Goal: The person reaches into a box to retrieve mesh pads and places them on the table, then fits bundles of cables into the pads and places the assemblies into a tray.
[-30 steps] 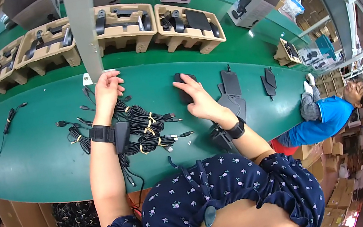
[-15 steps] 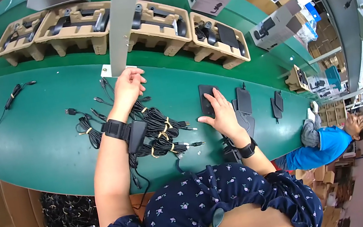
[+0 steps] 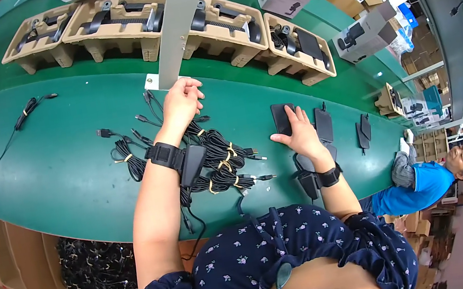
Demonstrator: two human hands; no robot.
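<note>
Tbl [image 3: 62, 168]: blk pad [image 3: 280, 116] under R hand [image 3: 302, 136]

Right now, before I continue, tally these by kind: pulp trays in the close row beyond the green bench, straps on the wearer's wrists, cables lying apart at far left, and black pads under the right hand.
Pulp trays, close row: 4
Wrist straps: 2
Lone cable, far left: 1
Black pad under the right hand: 1
Total: 8

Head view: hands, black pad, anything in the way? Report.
Right hand open, partly covering black pad. Left hand loosely curled near metal post. Cable bundles left of pad, not covering it.
</note>
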